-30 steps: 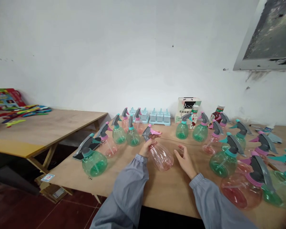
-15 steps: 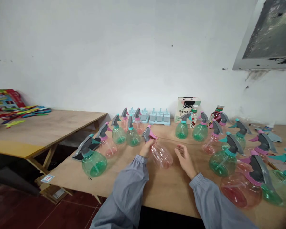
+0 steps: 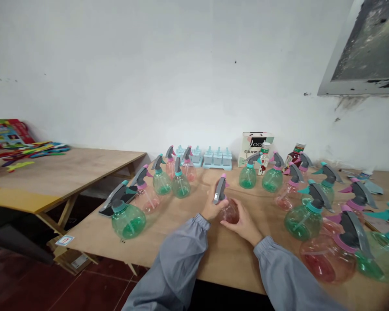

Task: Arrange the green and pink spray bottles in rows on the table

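Between my hands, over the middle of the table, is a pink spray bottle point(image 3: 229, 212) with a grey and pink trigger head, leaning a little. My left hand point(image 3: 213, 204) is closed around its neck, just below the head. The fingers of my right hand point(image 3: 243, 222) wrap the round body from the right side. Parts of the bottle are hidden behind my fingers. To the left, a green spray bottle point(image 3: 180, 185) and several other green and pink ones stand upright. More of them stand to the right, such as a green spray bottle point(image 3: 303, 221) close to my right sleeve.
Light blue ice pop moulds point(image 3: 217, 160) stand along the wall, beside a printed carton point(image 3: 248, 149) and a dark red bottle point(image 3: 294, 156). A dark flat object point(image 3: 107, 211) lies behind the left front spray bottle. Another table point(image 3: 84, 166) on the left bears colourful flat pieces point(image 3: 42, 149).
The pink spray bottle has been turned from a sideways tilt to nearly upright and moved slightly right. My right hand, formerly open and apart, has come in and closed on its body.
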{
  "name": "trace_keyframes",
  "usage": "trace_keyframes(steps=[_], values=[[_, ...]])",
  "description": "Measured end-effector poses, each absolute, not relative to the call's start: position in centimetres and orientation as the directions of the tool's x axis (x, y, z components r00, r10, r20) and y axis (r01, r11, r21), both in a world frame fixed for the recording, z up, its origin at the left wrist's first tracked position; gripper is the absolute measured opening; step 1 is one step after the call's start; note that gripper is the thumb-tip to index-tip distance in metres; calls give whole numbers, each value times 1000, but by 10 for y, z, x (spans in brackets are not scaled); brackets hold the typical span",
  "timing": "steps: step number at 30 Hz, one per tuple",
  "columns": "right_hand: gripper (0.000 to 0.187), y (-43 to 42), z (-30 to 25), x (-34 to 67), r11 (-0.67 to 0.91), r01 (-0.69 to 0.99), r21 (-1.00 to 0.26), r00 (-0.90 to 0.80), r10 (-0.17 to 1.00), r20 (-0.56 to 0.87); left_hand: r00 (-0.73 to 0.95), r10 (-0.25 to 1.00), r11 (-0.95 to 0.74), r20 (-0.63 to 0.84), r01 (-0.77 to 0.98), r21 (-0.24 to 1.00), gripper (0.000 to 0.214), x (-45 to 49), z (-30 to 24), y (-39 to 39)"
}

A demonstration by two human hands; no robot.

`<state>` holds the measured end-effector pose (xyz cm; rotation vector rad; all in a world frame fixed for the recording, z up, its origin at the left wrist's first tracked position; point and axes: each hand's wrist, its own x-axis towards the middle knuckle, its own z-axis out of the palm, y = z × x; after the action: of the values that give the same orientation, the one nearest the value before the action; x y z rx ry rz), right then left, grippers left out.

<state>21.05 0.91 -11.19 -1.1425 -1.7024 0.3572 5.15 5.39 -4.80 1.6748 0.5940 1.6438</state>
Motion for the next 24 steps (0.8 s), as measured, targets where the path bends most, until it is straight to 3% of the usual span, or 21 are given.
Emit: trace_keyframes(steps=[3,5,7,11,16,21,24], values=[[84,18,-112,221,419,487,-766,90,849,521,-297,572,-777,765,102,621,66,28,-39,65],[88,25,-113,230,382,459,-802,198,836,512,-565,457,-668,687,291,685,56,4,-33,79],[93,32,-112,241,356,453,-817,307,798,518,-660,423,-497,620,403,768,67,-20,-30,94],[101,41,-110,257,274,475,-836,441,748,496,-595,575,-265,562,515,815,92,-50,-33,117],[105,46,-107,269,210,512,-833,505,711,490,-453,715,-153,532,641,752,68,-47,-38,118],[105,47,-110,280,185,566,-803,535,658,529,-274,791,-249,547,672,698,83,-36,-34,103],[102,47,-112,283,212,587,-782,515,647,562,-170,867,-333,468,501,799,74,-34,-31,97]])
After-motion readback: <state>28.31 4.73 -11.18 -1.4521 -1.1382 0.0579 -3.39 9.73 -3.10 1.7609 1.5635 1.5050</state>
